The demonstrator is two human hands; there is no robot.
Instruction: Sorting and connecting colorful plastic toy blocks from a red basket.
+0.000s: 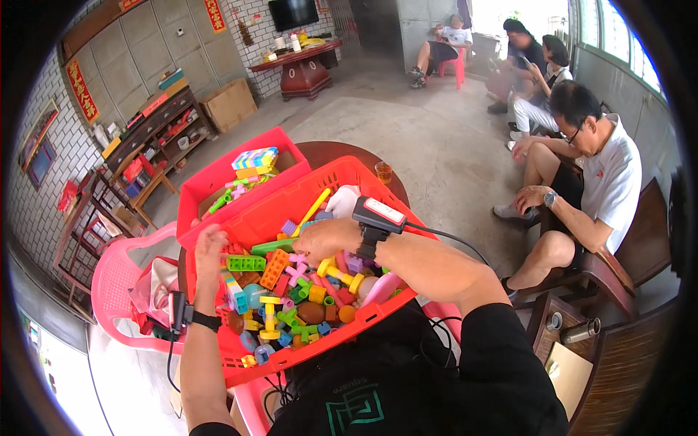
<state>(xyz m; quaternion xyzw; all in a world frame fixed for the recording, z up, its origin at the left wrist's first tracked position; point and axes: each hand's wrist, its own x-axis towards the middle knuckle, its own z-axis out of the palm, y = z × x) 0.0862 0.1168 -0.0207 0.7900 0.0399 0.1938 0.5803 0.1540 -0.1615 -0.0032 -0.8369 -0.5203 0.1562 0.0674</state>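
Note:
A large red plastic basket (396, 309) full of mixed toy pieces sits before me. My right hand (320, 240) reaches into it, its fingers together and pointing down among the pieces; whatever they grip is hidden. Near its fingertips are a lilac connector (297, 270), an orange block (275, 269) and a green piece (273, 247). My left hand (211, 243) is raised at the basket's left rim, by the pink-red box (251, 189), with fingers loosely apart and nothing seen in them. Yellow dumbbell-shaped pieces (270, 317) and a green brick (244, 263) lie in the pile.
The box behind the basket holds a multicoloured block stack (255, 159) and loose connectors. Both stand at a round brown table (327, 151) with a cup of amber drink (383, 172). A pink chair (120, 272) stands left. A seated person (607, 167) is at right; others sit farther back.

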